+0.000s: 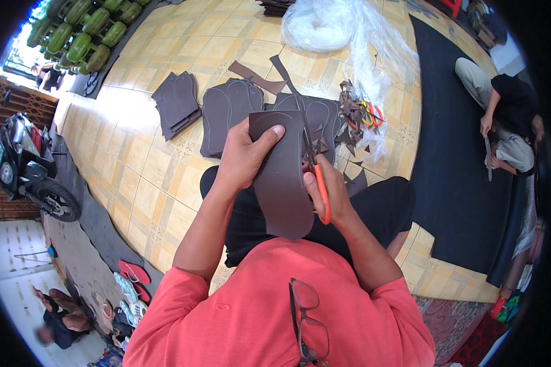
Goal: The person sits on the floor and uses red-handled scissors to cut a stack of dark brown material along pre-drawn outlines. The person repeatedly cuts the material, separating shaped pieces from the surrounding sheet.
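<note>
The left hand (243, 158) pinches a brown sheet (281, 183), which is between both hands, while the right hand (335, 191) holds orange-handled scissors (319, 177) at the sheet's edge, with brown pieces (231, 109) lying beyond.

No word, number, label or sign can be read with certainty. Dark marks like lettering show on 1 white piece of footwear (138, 309) at the lower left, too small to make out. The pale lines on the brown sheet (281, 177) and the brown pieces (229, 116) beyond it are drawn curves.
</note>
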Motion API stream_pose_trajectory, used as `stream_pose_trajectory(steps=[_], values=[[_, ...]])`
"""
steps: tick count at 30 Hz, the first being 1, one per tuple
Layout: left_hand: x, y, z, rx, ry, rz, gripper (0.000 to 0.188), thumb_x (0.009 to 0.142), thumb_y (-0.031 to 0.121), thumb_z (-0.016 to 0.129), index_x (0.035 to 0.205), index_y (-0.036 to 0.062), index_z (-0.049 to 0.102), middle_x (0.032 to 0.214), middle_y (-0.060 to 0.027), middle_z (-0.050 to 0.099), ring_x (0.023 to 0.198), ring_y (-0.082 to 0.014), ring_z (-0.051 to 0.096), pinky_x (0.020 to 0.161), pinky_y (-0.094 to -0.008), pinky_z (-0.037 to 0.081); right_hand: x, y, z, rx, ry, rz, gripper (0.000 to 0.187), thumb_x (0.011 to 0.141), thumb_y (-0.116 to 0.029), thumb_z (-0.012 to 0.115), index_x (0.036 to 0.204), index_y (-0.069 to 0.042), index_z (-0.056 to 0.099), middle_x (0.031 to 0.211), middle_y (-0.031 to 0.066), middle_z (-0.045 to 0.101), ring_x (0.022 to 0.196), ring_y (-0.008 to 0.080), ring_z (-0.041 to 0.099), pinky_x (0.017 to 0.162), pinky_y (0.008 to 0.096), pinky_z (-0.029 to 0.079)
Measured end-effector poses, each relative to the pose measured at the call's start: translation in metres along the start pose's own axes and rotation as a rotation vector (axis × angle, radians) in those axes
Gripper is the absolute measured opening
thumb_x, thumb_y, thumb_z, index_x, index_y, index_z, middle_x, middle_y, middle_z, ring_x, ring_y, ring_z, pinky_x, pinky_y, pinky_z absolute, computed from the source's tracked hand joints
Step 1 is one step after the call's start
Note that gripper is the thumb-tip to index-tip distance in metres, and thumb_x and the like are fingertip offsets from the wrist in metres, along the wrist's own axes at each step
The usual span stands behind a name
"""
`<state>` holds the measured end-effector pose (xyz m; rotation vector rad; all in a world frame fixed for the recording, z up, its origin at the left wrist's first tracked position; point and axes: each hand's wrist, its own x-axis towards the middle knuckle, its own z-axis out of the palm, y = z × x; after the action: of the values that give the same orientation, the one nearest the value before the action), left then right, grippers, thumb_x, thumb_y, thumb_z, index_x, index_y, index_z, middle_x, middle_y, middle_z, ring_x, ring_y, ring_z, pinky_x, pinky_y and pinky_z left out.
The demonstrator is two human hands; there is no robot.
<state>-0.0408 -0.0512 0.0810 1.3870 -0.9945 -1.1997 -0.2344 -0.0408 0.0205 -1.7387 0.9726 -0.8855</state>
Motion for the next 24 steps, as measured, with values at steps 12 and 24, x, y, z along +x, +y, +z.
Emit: stream_pose_trajectory(steps=[12, 24], values=[[0.005, -0.002, 0.006, -0.033, -0.083, -0.043, 0.025, 0.091, 0.015, 0.066, 0.109, -0.0032, 0.064, 0.094, -0.0079, 0.07, 0.081, -0.0108, 0.063, 0.071, -0.0271, 0.052, 0.001, 0.005, -0.005, -0.037, 0.043, -0.04, 0.03, 0.09, -0.02, 0.064, 0.098, 0.004, 0.048, 0.083, 0.0208, 0.057, 0.077, 0.0373, 0.061, 0.07, 0.0403, 0.047], [0.007, 0.01, -0.006, 0.094, -0.147, -0.108, 0.028, 0.088, 0.017, 0.068, 0.107, -0.004, 0.065, 0.09, -0.0068, 0.07, 0.077, -0.0103, 0.063, 0.069, -0.027, 0.052, -0.008, 0.008, -0.014, 0.042, -0.044, 0.017, 0.031, 0.094, -0.026, 0.061, 0.08, -0.001, 0.047, 0.058, 0.0133, 0.044, 0.051, 0.0242, 0.044, 0.052, 0.0359, 0.038]])
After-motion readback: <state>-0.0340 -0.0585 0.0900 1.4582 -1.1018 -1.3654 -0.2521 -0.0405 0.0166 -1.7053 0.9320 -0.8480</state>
